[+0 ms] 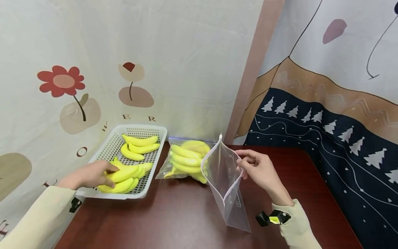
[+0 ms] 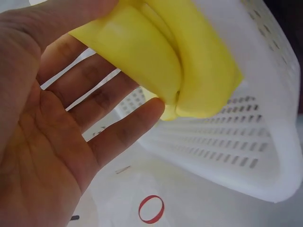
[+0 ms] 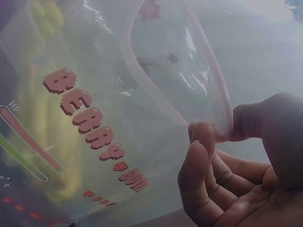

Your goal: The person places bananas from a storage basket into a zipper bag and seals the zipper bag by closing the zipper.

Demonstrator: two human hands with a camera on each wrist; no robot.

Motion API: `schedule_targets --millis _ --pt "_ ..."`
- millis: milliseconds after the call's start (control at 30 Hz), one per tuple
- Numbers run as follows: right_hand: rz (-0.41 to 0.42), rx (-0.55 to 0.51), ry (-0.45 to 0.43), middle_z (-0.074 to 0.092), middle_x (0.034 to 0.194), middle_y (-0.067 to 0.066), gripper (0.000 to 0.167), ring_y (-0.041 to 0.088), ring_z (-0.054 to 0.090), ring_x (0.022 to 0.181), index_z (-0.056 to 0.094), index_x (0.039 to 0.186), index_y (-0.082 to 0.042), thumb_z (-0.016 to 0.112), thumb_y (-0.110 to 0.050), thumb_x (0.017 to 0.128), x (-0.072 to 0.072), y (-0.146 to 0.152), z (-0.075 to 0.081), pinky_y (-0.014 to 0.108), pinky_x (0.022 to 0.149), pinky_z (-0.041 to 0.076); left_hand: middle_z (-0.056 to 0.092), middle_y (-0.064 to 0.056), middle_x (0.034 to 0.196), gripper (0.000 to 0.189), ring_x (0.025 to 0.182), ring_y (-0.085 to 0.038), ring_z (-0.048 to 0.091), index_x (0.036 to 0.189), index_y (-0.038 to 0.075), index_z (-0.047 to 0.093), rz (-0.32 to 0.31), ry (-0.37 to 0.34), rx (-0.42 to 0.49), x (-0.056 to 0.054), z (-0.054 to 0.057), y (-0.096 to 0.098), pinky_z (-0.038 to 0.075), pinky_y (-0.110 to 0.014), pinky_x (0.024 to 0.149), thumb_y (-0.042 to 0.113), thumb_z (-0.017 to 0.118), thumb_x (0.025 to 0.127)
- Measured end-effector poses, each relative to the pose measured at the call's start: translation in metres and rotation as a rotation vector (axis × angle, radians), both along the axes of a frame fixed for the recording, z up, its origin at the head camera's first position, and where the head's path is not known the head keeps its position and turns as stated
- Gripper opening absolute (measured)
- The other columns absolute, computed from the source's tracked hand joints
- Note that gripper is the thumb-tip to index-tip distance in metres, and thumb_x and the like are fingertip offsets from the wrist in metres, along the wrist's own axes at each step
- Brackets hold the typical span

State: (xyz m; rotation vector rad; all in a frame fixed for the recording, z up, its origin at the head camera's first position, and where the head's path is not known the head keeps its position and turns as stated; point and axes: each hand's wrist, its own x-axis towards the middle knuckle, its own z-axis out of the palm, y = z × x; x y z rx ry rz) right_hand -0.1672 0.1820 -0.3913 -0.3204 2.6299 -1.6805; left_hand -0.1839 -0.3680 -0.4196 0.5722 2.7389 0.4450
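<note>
At the front of the white basket, my left hand (image 1: 96, 174) holds a bunch of yellow bananas (image 1: 129, 176). In the left wrist view the thumb lies over the bananas (image 2: 137, 52) and the fingers reach behind them. My right hand (image 1: 256, 169) pinches the rim of a clear zip bag (image 1: 224, 173) with pink edging, whose mouth gapes wide. Printed lettering shows on the bag (image 3: 156, 156) in the right wrist view, where thumb and fingertips meet at its edge.
The perforated white basket (image 1: 161, 138) stands at the left and holds another bunch of bananas (image 1: 140, 148) at its back. A filled clear bag of bananas (image 1: 186, 159) lies between basket and zip bag. A patterned cloth (image 1: 192, 69) hangs behind the dark red table (image 1: 174, 221).
</note>
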Motion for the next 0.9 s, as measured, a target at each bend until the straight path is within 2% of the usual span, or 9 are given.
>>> schedule_targets --millis 100,200,333,400,533,667,833,900 --pt "-0.007 0.004 -0.001 0.072 0.081 0.009 0.03 0.022 0.063 0.058 0.069 0.128 -0.014 0.066 -0.015 0.099 0.0 0.0 0.002 0.037 0.061 0.062 0.065 0.009 0.084 0.033 0.069 -0.003 0.049 0.106 0.013 0.078 -0.017 0.002 0.08 0.002 0.005 0.0 0.041 -0.021 0.063 0.023 0.088 0.077" --pt "-0.018 0.005 -0.006 0.072 0.081 0.01 0.029 0.022 0.063 0.059 0.07 0.127 -0.016 0.066 -0.016 0.099 0.0 0.001 0.005 0.039 0.062 0.062 0.062 0.011 0.08 0.026 0.068 -0.002 0.048 0.1 0.019 0.076 -0.026 0.02 0.121 0.003 0.01 0.003 0.04 -0.019 0.062 0.027 0.088 0.078" --pt "-0.022 0.005 -0.012 0.072 0.082 0.01 0.028 0.022 0.063 0.059 0.07 0.126 -0.019 0.065 -0.016 0.099 0.001 0.001 0.006 0.038 0.062 0.062 0.065 0.013 0.081 0.03 0.071 -0.001 0.052 0.104 0.02 0.077 -0.023 0.034 0.153 0.005 0.014 0.008 0.044 -0.019 0.063 0.033 0.087 0.079" --pt "-0.021 0.002 -0.017 0.072 0.082 0.01 0.028 0.022 0.063 0.06 0.07 0.127 -0.019 0.065 -0.016 0.099 0.001 0.0 0.006 0.036 0.062 0.061 0.069 0.011 0.087 0.035 0.074 -0.002 0.056 0.109 0.018 0.078 -0.019 0.025 0.175 0.006 0.016 0.01 0.047 -0.019 0.065 0.035 0.087 0.08" --pt "-0.027 -0.001 -0.025 0.072 0.082 0.01 0.028 0.022 0.063 0.06 0.07 0.127 -0.019 0.065 -0.016 0.099 0.001 -0.001 0.005 0.037 0.063 0.061 0.075 0.008 0.098 0.039 0.082 -0.003 0.063 0.115 0.019 0.077 0.013 -0.009 0.242 0.007 0.017 0.014 0.054 -0.021 0.07 0.037 0.085 0.082" --pt "-0.033 -0.001 -0.025 0.072 0.081 0.01 0.028 0.023 0.063 0.06 0.07 0.126 -0.019 0.064 -0.016 0.099 0.001 -0.002 0.005 0.04 0.064 0.061 0.076 0.005 0.104 0.036 0.085 -0.006 0.068 0.116 0.021 0.076 0.032 -0.01 0.316 0.007 0.017 0.019 0.057 -0.023 0.071 0.038 0.083 0.085" --pt "-0.034 -0.008 -0.021 0.072 0.081 0.009 0.028 0.022 0.063 0.059 0.07 0.126 -0.019 0.064 -0.016 0.099 0.001 -0.003 0.004 0.038 0.063 0.062 0.074 0.004 0.098 0.024 0.082 -0.007 0.068 0.106 0.025 0.076 0.068 0.03 0.406 0.006 0.015 0.029 0.056 -0.023 0.07 0.036 0.083 0.086" --pt "-0.033 -0.011 -0.019 0.072 0.082 0.009 0.027 0.021 0.063 0.059 0.07 0.126 -0.02 0.065 -0.016 0.099 0.0 -0.003 0.004 0.039 0.063 0.062 0.074 0.005 0.095 0.024 0.081 -0.008 0.067 0.106 0.025 0.076 0.106 0.038 0.431 0.006 0.015 0.033 0.055 -0.022 0.071 0.037 0.083 0.086"
